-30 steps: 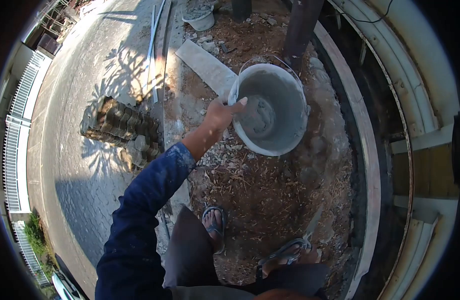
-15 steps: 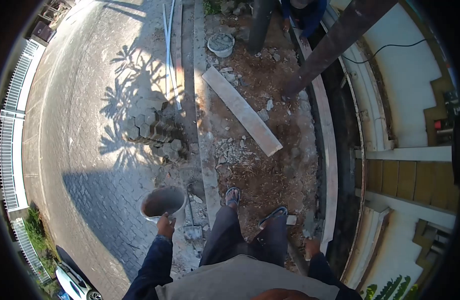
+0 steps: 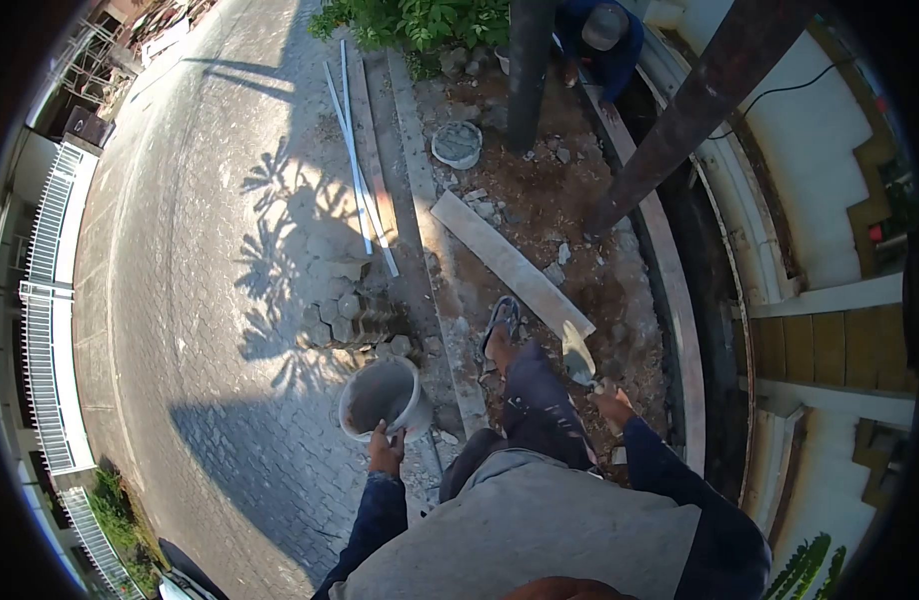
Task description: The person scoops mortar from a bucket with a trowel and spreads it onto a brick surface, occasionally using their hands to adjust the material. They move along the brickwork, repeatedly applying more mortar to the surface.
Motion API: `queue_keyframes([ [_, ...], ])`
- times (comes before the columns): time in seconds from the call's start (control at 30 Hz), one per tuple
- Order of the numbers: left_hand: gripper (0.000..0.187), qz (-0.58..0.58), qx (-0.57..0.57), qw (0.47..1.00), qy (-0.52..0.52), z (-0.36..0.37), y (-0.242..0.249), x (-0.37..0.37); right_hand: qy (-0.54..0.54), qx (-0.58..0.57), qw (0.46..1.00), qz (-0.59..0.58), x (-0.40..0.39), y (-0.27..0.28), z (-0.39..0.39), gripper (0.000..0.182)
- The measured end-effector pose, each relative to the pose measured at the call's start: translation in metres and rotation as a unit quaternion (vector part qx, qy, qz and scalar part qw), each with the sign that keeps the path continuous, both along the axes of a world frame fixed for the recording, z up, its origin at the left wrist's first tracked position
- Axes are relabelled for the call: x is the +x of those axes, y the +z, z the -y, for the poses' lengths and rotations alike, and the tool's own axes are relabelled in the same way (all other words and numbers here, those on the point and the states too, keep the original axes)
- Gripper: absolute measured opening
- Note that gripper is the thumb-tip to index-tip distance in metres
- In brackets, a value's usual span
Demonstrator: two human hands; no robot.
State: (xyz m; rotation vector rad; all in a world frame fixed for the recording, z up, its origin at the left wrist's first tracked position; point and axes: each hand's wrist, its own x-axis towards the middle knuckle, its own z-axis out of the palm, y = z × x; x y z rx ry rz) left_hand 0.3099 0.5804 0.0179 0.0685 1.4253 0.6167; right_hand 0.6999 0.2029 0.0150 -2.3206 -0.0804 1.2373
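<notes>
View: seen from above, from the person's own head, looking down at their grey shirt, dark blue sleeves and dark trousers.
Left hand: the left hand is closed on the near rim of a grey bucket, gripping it.
Bucket: it hangs upright over the edge of the paved road, just beside the concrete kerb; its inside is coated grey, and what it holds cannot be told.
Right hand: the right hand is closed around the handle of a trowel, whose blade points away from the person, over the dirt strip.
Foot: one sandalled foot is on the dirt just past the kerb, beside the near end of a long pale plank.
Paving blocks: a stack of hexagonal blocks sits on the road edge, just beyond the bucket.
Rods: thin pale strips lie along the road edge, further off.
Second bucket: a smaller grey pail stands on the dirt near a dark post.
Other person: a co-worker in blue crouches at the far end of the dirt strip.
</notes>
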Motion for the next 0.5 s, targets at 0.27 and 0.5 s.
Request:
queue_keyframes([
  [0.27, 0.027, -0.046, 0.021, 0.998, -0.047, -0.173, -0.031, 0.178, -0.065, 0.017, 0.99, -0.127, 0.083, -0.075, -0.145, 0.032],
  [0.5, 0.051, -0.167, 0.11, 0.944, -0.262, -0.31, -0.096, 0.316, -0.294, 0.091, 0.93, -0.203, 0.107, -0.077, -0.272, 0.041],
])
